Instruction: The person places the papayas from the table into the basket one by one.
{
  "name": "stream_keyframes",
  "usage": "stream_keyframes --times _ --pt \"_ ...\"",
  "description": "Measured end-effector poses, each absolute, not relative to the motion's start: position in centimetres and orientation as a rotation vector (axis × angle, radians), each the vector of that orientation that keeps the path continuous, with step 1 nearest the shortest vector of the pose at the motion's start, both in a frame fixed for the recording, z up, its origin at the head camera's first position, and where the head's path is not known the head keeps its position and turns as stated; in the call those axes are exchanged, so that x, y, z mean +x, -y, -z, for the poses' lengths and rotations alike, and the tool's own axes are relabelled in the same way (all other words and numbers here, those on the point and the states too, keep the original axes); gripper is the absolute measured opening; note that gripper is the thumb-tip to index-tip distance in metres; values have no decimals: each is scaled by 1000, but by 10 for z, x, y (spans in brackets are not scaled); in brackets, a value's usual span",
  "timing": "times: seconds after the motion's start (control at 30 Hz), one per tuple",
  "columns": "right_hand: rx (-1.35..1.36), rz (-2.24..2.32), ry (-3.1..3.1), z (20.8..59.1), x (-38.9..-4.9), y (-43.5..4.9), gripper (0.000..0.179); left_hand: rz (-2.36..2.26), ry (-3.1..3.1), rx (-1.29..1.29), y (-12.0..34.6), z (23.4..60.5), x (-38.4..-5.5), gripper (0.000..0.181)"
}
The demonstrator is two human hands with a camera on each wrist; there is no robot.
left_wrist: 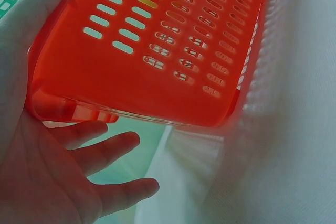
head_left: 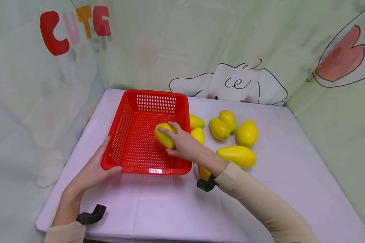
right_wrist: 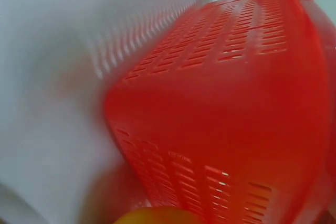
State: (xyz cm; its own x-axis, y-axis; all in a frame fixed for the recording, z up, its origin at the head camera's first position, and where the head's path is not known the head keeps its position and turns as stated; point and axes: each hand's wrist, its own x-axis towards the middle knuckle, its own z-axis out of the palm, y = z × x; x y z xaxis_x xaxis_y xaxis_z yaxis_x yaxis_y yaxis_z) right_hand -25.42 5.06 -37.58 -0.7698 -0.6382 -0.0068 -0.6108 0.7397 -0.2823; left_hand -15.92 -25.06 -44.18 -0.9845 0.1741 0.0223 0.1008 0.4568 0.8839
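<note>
In the head view a red perforated plastic basket [head_left: 155, 170] stands on the left half of the table. My right hand [head_left: 185, 143] reaches over its right wall and holds a yellow mango [head_left: 163, 136] above the basket's floor, fingers and thumb around it. The near left corner of the basket sits in the crook of my left hand [head_left: 94, 167], the thumb along the front rim. From the left wrist camera, that hand's fingers [left_wrist: 107, 153] look straight and spread beside the corner. The right wrist view shows the basket's outer walls [right_wrist: 220, 103]; the held mango is hidden there.
Several yellow mangoes lie right of the basket, among them a long one [head_left: 237, 156] near my right sleeve [head_left: 255, 195] and a rounder one [head_left: 247, 133]. Some sit against the basket wall, partly behind my forearm. Printed cloth walls [head_left: 200, 40] surround the white-covered table [head_left: 170, 209].
</note>
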Motion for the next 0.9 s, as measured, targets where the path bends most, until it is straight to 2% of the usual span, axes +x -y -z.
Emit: stream_keyframes --times 0.9 --pt "-1095 233 -2738 388 -259 -32 79 -1559 -2637 239 249 442 -158 107"
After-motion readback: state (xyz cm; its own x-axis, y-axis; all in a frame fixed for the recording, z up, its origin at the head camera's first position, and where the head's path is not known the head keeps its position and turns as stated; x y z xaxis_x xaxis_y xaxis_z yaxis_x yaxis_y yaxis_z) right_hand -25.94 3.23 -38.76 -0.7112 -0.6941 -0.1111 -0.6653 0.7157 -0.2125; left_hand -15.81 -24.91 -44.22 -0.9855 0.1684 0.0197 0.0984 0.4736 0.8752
